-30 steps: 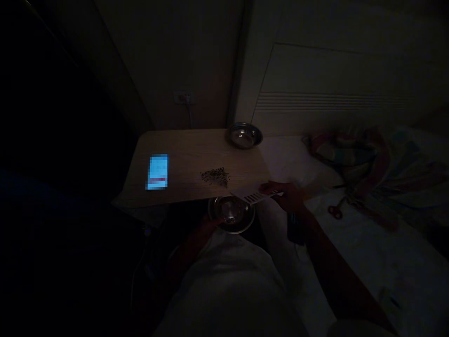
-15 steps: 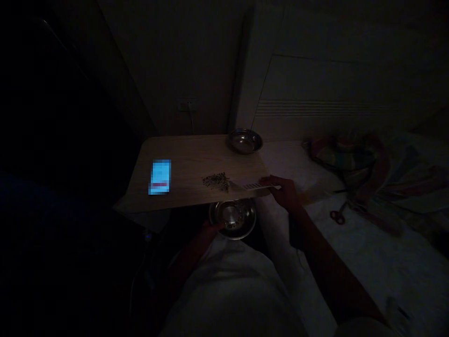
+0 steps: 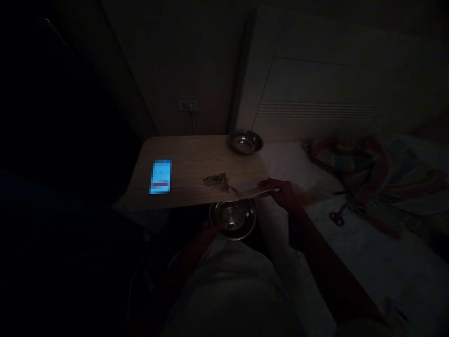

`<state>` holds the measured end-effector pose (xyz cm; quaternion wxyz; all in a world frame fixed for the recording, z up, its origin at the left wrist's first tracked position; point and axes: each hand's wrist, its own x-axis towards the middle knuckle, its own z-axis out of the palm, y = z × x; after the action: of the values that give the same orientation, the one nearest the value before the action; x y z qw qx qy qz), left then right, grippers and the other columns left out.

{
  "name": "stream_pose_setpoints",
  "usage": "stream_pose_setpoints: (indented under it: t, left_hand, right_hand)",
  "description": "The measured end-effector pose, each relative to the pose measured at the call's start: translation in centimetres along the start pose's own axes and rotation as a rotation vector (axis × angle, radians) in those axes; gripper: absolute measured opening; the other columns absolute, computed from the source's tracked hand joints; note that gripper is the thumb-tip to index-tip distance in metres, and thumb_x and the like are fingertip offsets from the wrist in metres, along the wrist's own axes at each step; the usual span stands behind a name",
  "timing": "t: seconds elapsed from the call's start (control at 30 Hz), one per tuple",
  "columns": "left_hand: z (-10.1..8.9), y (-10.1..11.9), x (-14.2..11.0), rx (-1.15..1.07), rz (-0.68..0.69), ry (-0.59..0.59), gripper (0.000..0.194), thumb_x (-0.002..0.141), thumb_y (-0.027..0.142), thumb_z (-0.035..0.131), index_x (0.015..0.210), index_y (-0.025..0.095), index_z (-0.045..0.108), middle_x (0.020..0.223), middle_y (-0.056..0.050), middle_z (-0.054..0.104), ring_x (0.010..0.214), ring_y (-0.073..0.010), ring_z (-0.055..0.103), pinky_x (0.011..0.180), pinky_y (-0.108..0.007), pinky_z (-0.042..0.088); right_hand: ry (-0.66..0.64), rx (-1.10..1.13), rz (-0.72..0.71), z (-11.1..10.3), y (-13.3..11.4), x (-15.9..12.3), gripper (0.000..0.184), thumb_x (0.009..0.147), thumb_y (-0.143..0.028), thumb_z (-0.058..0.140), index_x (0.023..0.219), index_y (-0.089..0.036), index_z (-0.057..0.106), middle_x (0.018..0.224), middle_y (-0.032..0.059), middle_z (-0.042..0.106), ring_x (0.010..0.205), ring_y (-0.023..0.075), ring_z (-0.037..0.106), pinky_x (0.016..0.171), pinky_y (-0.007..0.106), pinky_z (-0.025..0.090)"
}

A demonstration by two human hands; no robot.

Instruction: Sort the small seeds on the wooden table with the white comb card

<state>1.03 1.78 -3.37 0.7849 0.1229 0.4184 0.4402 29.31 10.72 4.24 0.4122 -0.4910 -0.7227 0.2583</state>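
Observation:
My left hand [image 3: 212,228] grips the rim of a metal bowl [image 3: 249,224] just below the table's front edge. Small dark bits lie inside that bowl. My right hand [image 3: 282,193] is closed on a pale card with dark stripes [image 3: 257,189], held low over the table's right front corner. The card's left end is by a loose pile of small dark and pale bits [image 3: 216,181], which look like seeds. The room is very dim, so finger details are hard to make out.
On the wooden table [image 3: 189,154] are a lit, blurred phone [image 3: 160,177] at the left and a second metal bowl [image 3: 245,142] at the back right. Red-handled scissors [image 3: 336,218] and striped cloth [image 3: 351,159] lie on the bed at right. A plugged socket [image 3: 188,104] is behind.
My right hand and the card have shifted slightly down, and the card's face shows a little more. The pile and the bowl in my left hand look nearly the same.

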Motion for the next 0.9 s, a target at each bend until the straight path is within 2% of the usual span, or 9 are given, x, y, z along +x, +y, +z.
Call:
stream_pose_setpoints:
  t: [0.3,0.47,0.57,0.67,0.77,0.9]
  left_hand:
    - [-0.5,-0.3,0.5,-0.002,-0.006,0.011,0.061,0.052,0.011,0.082,0.110,0.019,0.064,0.099,-0.008,0.073,0.098,-0.0302,0.066,0.092,-0.045,0.046]
    - [-0.5,-0.1,0.5,-0.001,0.022,-0.047,0.058,0.055,0.012,0.081,0.110,0.018,0.065,0.108,-0.010,0.071,0.105,-0.0302,0.063,0.095,-0.044,0.044]
    - [-0.2,0.1,0.2,0.015,0.018,-0.035,0.057,0.055,0.013,0.081,0.110,0.016,0.064,0.108,-0.011,0.071,0.101,-0.0300,0.065,0.094,-0.044,0.045]
    - [-0.1,0.1,0.0,0.012,0.005,0.001,0.057,0.055,0.013,0.081,0.110,0.017,0.064,0.105,-0.010,0.071,0.098,-0.0292,0.066,0.091,-0.043,0.047]
    - [-0.2,0.1,-0.1,0.016,0.015,0.032,0.052,0.054,0.014,0.081,0.104,0.017,0.066,0.100,-0.009,0.072,0.097,-0.0288,0.066,0.090,-0.042,0.047]
    - [-0.4,0.3,0.1,0.025,0.016,0.015,0.053,0.052,0.015,0.081,0.103,0.019,0.067,0.099,-0.010,0.072,0.100,-0.0306,0.064,0.089,-0.043,0.047]
  right_hand:
    - [-0.066,0.055,-0.042,-1.0,-0.6,-1.5,0.011,0.076,-0.034,0.067,0.074,-0.024,0.071,0.088,0.0060,0.074,0.088,0.0217,0.069,0.093,0.042,0.048]
    - [-0.162,0.049,-0.078,-0.8,-1.7,-2.5,0.008,0.077,-0.032,0.068,0.078,-0.025,0.072,0.089,0.0049,0.074,0.088,0.0207,0.069,0.102,0.045,0.042]
    - [-0.208,0.066,-0.099,-0.5,-2.4,-2.7,0.008,0.079,-0.030,0.066,0.082,-0.026,0.073,0.090,0.0041,0.074,0.088,0.0200,0.069,0.102,0.044,0.042]
    - [-0.129,0.098,-0.080,-0.3,-3.0,-2.5,0.009,0.080,-0.030,0.065,0.083,-0.026,0.072,0.092,0.0041,0.074,0.092,0.0208,0.068,0.096,0.041,0.047]
    - [-0.036,0.030,-0.020,0.0,-3.6,-2.2,0.012,0.082,-0.031,0.062,0.086,-0.025,0.072,0.094,0.0045,0.073,0.093,0.0215,0.068,0.087,0.037,0.052]
    - [-0.045,-0.072,0.011,0.8,-4.6,-1.0,0.019,0.085,-0.033,0.057,0.094,-0.026,0.072,0.093,0.0033,0.073,0.088,0.0211,0.068,0.081,0.035,0.053]
